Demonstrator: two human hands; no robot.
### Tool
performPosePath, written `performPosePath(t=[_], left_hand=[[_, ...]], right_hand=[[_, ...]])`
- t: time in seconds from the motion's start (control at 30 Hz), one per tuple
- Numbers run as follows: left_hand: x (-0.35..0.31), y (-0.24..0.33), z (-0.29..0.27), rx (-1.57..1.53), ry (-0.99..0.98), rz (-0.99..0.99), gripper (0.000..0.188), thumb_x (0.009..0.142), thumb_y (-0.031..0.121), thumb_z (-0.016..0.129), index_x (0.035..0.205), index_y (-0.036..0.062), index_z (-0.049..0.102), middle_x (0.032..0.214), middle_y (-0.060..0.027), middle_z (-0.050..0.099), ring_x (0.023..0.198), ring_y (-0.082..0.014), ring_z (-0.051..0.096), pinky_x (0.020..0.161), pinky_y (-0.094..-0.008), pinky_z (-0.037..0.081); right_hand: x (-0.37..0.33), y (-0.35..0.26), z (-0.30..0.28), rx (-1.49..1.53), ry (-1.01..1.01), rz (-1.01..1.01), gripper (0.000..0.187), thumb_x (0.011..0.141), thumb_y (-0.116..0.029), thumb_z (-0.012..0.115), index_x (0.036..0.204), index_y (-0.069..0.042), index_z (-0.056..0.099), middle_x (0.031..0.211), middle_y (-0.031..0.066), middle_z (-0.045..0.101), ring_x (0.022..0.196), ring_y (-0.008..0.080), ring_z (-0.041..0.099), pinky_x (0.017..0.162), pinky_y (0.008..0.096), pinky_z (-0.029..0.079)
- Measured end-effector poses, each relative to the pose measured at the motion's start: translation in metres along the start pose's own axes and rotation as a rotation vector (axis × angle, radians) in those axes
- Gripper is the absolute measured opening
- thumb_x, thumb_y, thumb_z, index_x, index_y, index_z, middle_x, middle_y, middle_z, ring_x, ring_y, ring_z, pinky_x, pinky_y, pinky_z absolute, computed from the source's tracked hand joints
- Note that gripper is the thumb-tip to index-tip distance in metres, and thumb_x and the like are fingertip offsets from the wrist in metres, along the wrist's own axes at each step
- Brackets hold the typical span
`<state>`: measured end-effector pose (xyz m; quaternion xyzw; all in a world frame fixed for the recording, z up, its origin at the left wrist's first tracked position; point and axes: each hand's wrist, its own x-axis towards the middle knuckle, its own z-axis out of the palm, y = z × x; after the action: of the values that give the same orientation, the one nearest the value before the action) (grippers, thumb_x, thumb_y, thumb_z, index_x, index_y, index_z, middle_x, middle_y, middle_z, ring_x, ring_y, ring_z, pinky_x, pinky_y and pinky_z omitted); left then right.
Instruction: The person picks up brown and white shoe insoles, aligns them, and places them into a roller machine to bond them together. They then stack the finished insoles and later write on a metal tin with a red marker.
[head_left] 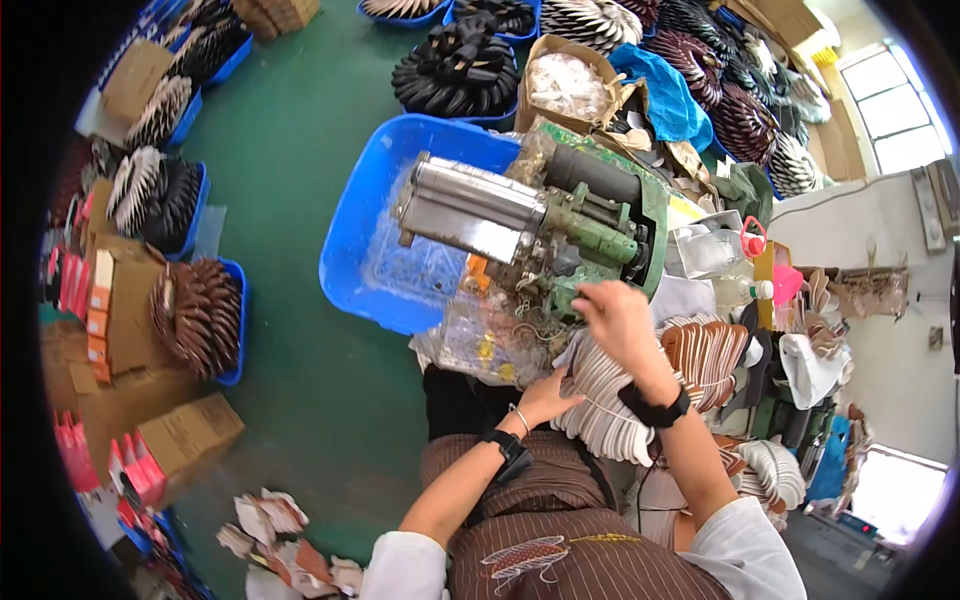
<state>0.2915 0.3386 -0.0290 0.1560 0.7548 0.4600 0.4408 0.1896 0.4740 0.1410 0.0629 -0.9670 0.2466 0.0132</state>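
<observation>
My left hand (545,402) reaches the left edge of a string-tied bundle of white shoe-sole-shaped pieces (605,405). Its thumb and fingers are apart and lie against the edge. Above the bundle, my right hand (618,322) is raised with its fingers bent together in a pinch; what is between them, if anything, is too small to make out. Just beyond both hands stands a green machine (590,235) with a shiny metal roller (475,205). A blue plastic tub (350,240) sits under the roller.
Brown and white pieces in another bundle (705,360) lie to the right. Clear plastic sheeting (480,345) covers the machine's near side. Bottles (740,290) stand at right. Blue trays of stacked pieces (460,75) line the far side, and cartons (190,435) stand on the left.
</observation>
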Motion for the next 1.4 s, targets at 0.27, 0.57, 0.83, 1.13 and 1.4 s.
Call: performPosePath(t=[0.27,0.57,0.83,1.13,1.4], left_hand=[[0.003,0.017,0.000,0.051,-0.051,-0.035,0.084,0.080,0.050,0.066,0.140,-0.0004,0.036,0.132,-0.0238,0.051,0.118,-0.0370,0.053,0.098,-0.0408,0.044],[-0.001,0.019,-0.002,0.065,-0.083,-0.026,0.083,0.081,0.048,0.065,0.141,0.0001,0.034,0.134,-0.0237,0.049,0.120,-0.0368,0.051,0.099,-0.0415,0.043],[0.000,0.023,-0.004,0.118,-0.100,-0.041,0.082,0.081,0.045,0.065,0.141,-0.0012,0.033,0.132,-0.0225,0.051,0.119,-0.0360,0.052,0.099,-0.0409,0.043],[0.009,0.022,0.006,0.143,-0.023,-0.072,0.080,0.081,0.046,0.066,0.136,-0.0035,0.036,0.122,-0.0274,0.056,0.111,-0.0397,0.056,0.094,-0.0432,0.046],[0.008,0.026,0.002,0.143,-0.023,-0.086,0.082,0.080,0.049,0.067,0.134,-0.0057,0.036,0.123,-0.0287,0.055,0.113,-0.0411,0.055,0.095,-0.0443,0.045]], right_hand=[[0.046,0.000,-0.025,-0.130,0.007,0.343,0.026,0.067,-0.023,0.082,0.067,0.000,0.070,0.052,0.0125,0.060,0.044,0.0213,0.057,0.049,0.0305,0.045],[0.052,0.010,-0.009,-0.252,0.050,0.409,0.026,0.067,-0.027,0.080,0.068,-0.003,0.071,0.057,0.0132,0.063,0.053,0.0264,0.063,0.055,0.0357,0.049],[0.049,0.007,-0.008,-0.209,0.085,0.408,0.030,0.068,-0.032,0.080,0.069,-0.003,0.071,0.060,0.0139,0.064,0.059,0.0297,0.064,0.059,0.0375,0.051],[0.042,0.008,-0.006,-0.115,0.129,0.435,0.036,0.069,-0.040,0.079,0.071,-0.004,0.071,0.064,0.0154,0.064,0.065,0.0336,0.064,0.063,0.0411,0.051],[0.006,0.037,-0.025,0.149,0.356,0.437,0.034,0.083,-0.030,0.070,0.071,0.001,0.067,0.051,0.0129,0.052,0.042,0.0201,0.047,0.046,0.0333,0.037]])
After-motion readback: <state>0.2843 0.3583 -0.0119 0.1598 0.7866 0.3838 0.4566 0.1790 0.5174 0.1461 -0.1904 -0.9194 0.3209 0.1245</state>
